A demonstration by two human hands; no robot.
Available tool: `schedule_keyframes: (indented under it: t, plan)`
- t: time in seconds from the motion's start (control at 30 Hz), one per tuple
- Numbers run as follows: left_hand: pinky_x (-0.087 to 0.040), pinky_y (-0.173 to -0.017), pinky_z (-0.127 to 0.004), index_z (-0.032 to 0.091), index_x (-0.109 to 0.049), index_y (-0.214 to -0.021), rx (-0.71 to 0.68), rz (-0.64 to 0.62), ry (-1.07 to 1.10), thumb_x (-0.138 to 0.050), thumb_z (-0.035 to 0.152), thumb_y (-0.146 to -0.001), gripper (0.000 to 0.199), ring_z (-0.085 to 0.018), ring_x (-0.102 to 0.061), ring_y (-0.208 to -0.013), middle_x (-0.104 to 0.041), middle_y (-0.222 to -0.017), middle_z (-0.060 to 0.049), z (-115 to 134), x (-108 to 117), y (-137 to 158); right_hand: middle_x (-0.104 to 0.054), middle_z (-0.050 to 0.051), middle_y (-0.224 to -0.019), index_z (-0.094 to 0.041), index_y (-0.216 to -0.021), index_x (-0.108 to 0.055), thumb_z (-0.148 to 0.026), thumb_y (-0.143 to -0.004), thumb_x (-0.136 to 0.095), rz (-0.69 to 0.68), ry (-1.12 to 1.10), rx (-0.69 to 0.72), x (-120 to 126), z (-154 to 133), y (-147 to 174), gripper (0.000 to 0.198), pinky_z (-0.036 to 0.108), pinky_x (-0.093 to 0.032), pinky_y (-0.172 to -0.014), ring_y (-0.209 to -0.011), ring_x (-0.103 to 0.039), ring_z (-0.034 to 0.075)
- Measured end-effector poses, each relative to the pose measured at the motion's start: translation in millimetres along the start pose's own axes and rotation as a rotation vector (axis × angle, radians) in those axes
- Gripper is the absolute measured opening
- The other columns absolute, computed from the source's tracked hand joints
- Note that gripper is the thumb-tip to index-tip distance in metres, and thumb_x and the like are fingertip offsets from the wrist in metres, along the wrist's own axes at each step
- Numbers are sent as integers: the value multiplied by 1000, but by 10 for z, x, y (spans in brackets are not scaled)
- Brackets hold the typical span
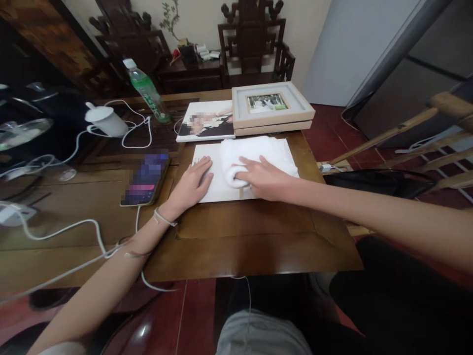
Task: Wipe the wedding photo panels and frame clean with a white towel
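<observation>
"White cloth [258,149] is lying in a thick fold under the right hand [264,176]; I'm watching from a distance through the head camera."

"Is that hand gripping it?"

"Yes, I'm seeing it grasping the cloth: one digit is reaching into the roll at the cloth's near-left corner, and the others are resting across the top."

"And the other one?"

"Grasping nothing. The left hand [195,185] is lying flat, fingers extended, on the left part of a white panel [222,192]."

"Where exactly is that panel sitting?"

"It's lying on the tabletop [240,246], beneath the cloth and spanning the space between the hands. A tan strip [241,192] is showing at its near edge, just left of the right hand."

"What's lying around them?"

"To the left of the left hand, a phone [146,177] is glowing, with a white cable running from its near end. Beyond it, a lidded white cup [106,121] and a green bottle [150,94] are standing."

"And straight ahead?"

"A photo print [210,121], partly pixelated, is lying beyond the left hand. Beside it, ahead of the right hand, a pale-framed picture [268,103] is resting on another pale piece; I'm not managing to tell what that one is."
</observation>
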State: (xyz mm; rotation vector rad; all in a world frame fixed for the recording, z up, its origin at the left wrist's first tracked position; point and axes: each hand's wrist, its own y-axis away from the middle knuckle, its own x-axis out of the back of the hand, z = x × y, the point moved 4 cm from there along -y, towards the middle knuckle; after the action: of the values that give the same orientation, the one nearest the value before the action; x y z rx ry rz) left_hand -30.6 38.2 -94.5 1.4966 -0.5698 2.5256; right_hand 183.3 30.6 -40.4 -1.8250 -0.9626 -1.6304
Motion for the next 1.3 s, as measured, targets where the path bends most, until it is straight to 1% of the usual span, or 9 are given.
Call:
schedule_keyframes:
  t: [0.13,0.23,0.4,0.53,0.63,0.8,1.07,1.17,1.3]
  plan:
    - [-32,-125,-58,13,-56,-144,11,-8,2,-40,42,-101,55,-32,-42,-150,-49,-157,-17,-12,3,8,-50,20,-156,-17,-138,-60,5,-83,-44,47,3,-60,15,224,-159,61,71,-28,-118,-153,-34,36]
    - [-32,-125,-57,11,-56,-144,11,-4,1,-40,43,-101,56,-32,-42,-150,-49,-157,-18,-7,8,10,-41,18,-164,-17,-139,-60,6,-81,-44,34,51,-34,-48,211,-104,64,74,-27,-115,-156,-24,37]
    - [-32,-125,-58,11,-57,-143,11,-2,-7,-40,44,-101,57,-32,-42,-150,-50,-157,-19,5,7,10,-36,15,-167,-19,-136,-64,6,-82,-45,33,113,9,-165,-142,249,63,77,-29,-114,-157,-22,40]
    - [-31,-125,-59,11,-57,-143,15,-5,-10,-38,44,-101,57,-33,-41,-150,-50,-157,-19,9,12,14,-37,12,-167,-25,-131,-69,-1,-82,-56,-95,103,73,-209,-491,527,57,77,-34,-112,-155,-25,42]
    - [-32,-124,-59,12,-57,-143,15,-6,-9,-39,43,-101,56,-33,-42,-150,-50,-157,-19,14,18,17,-39,13,-165,-25,-131,-70,-2,-83,-56,-135,80,117,-187,-593,614,54,76,-37,-110,-154,-28,43]
    - [-33,-125,-57,8,-58,-142,13,6,-19,-39,45,-100,59,-33,-44,-149,-50,-156,-21,13,21,14,-41,13,-164,-22,-136,-65,5,-82,-48,-76,60,111,-101,-325,464,62,73,-36,-113,-155,-28,37]
    - [-33,-124,-59,13,-57,-143,5,-6,-6,-39,44,-101,56,-32,-42,-150,-51,-156,-17,1,16,16,-54,20,-153,-17,-136,-62,4,-81,-46,49,38,-129,16,441,94,61,67,-37,-113,-149,-40,37]
    - [-33,-124,-59,13,-57,-144,8,-11,-8,-39,44,-100,57,-33,-42,-150,-50,-157,-17,-8,15,16,-43,18,-162,-17,-134,-62,5,-78,-45,59,114,-97,-52,470,161,62,69,-36,-112,-153,-31,39]
    - [-33,-125,-59,13,-57,-144,13,-10,-8,-39,45,-101,57,-33,-41,-150,-49,-157,-17,-9,14,17,-36,17,-167,-16,-133,-63,6,-77,-46,58,203,-71,-172,261,402,62,75,-34,-110,-155,-26,42]
